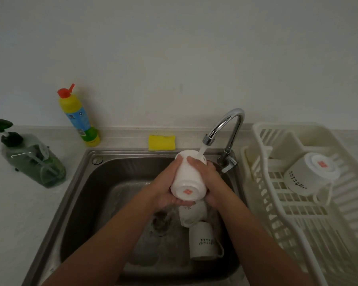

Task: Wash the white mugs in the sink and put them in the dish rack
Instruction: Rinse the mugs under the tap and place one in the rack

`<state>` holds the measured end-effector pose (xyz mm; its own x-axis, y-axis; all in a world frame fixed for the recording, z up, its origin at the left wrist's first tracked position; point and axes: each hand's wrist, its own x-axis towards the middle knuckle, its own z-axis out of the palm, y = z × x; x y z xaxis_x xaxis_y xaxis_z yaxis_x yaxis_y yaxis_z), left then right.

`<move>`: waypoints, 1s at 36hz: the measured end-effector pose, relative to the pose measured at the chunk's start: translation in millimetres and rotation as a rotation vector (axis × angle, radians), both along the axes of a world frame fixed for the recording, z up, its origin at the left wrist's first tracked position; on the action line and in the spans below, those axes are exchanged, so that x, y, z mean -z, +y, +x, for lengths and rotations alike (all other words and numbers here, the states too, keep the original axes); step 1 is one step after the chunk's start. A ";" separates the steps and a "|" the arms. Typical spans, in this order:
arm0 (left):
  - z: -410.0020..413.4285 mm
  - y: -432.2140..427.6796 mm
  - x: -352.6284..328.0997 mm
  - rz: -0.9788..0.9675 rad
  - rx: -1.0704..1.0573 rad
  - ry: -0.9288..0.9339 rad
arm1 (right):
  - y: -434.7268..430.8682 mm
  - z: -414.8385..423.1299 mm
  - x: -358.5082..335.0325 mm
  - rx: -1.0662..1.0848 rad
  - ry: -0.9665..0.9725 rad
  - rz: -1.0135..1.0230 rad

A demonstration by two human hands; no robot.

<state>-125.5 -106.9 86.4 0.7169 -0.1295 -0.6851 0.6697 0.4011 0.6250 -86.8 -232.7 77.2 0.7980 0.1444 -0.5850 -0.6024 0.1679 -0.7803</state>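
With a racked mug [311, 174] done and two sink mugs [192, 213] [203, 240] waiting, the held mug [189, 180] is being gripped and rinsed by the left hand [165, 190] and right hand [212, 182].

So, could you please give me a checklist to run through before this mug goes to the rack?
1. Left hand and right hand grip the held mug: ok.
2. Water from the tap hits it: ok.
3. Rinsed clean: cannot tell.
4. Rack has room beside the racked mug: ok.
5. Sink emptied: not ok, far mug and near mug lie in it.
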 end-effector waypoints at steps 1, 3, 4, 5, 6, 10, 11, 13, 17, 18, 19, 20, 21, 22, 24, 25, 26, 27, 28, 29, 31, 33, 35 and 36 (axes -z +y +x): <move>-0.9 1.0 -0.9 0.003 0.000 -0.003 | -1.2 0.2 2.3 0.001 0.027 0.035; -3.3 2.0 -4.0 0.008 0.034 -0.030 | -3.0 -1.1 6.2 0.036 0.065 0.171; -4.2 2.7 -5.7 0.021 0.080 -0.040 | -4.6 -1.8 6.7 0.068 0.081 0.262; -5.6 3.7 -8.2 0.056 0.140 -0.044 | -6.9 -2.1 7.0 0.086 0.109 0.337; -6.7 4.9 -10.3 0.117 0.193 -0.045 | -9.5 -1.8 6.7 0.090 0.158 0.400; -11.9 8.7 -11.3 0.506 0.295 -0.197 | -17.9 4.5 10.6 0.089 0.346 0.540; -13.2 9.0 -9.2 0.573 0.321 -0.270 | -19.0 6.7 12.6 0.111 0.381 0.565; -15.9 11.7 -4.0 0.672 0.395 -0.401 | -19.3 5.7 8.5 0.103 0.397 0.592; -14.7 22.4 14.2 0.794 0.486 -0.573 | -16.6 9.8 20.6 0.071 0.268 0.486; -14.1 23.8 18.5 0.822 0.513 -0.615 | -15.2 9.0 21.8 0.074 0.318 0.511; -13.2 24.7 22.7 0.840 0.535 -0.639 | -13.2 9.2 24.2 0.081 0.364 0.536; -12.0 25.7 27.7 0.851 0.543 -0.655 | -11.0 8.4 23.4 0.072 0.405 0.549; -11.0 26.2 31.6 0.868 0.528 -0.655 | -9.2 8.0 24.7 0.057 0.422 0.542; -10.2 26.7 35.0 0.891 0.490 -0.646 | -6.7 7.0 21.7 0.019 0.430 0.510; -10.2 28.0 39.6 0.924 0.377 -0.628 | -1.9 5.5 17.0 -0.064 0.458 0.420; -11.1 28.8 39.9 0.922 0.322 -0.632 | 0.0 4.7 14.1 -0.094 0.468 0.354; -12.0 29.3 40.4 0.917 0.277 -0.646 | 2.3 3.8 11.0 -0.119 0.457 0.291; -13.4 29.4 39.4 0.917 0.244 -0.658 | 3.8 4.4 12.3 -0.130 0.436 0.230; -14.7 29.2 38.0 0.922 0.221 -0.673 | 4.6 4.1 11.6 -0.133 0.400 0.162; -15.7 29.5 36.2 0.929 0.209 -0.681 | 6.4 4.6 13.6 -0.125 0.354 0.107; -15.2 30.9 33.1 0.937 0.193 -0.666 | 9.2 4.2 16.2 -0.111 0.254 0.043; -12.1 32.8 29.5 0.932 0.171 -0.614 | 11.3 3.6 15.7 -0.086 0.153 -0.011; -7.4 33.7 24.9 0.918 0.192 -0.557 | 8.4 4.3 16.4 -0.078 0.049 -0.121; -5.5 33.1 22.3 0.903 0.221 -0.536 | 6.0 3.9 15.2 -0.073 0.003 -0.173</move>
<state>-131.0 -73.8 64.1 0.9752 0.1043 -0.1951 0.2212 -0.4531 0.8636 -82.9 -226.7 61.9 0.7874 0.0987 -0.6085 -0.6104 -0.0129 -0.7920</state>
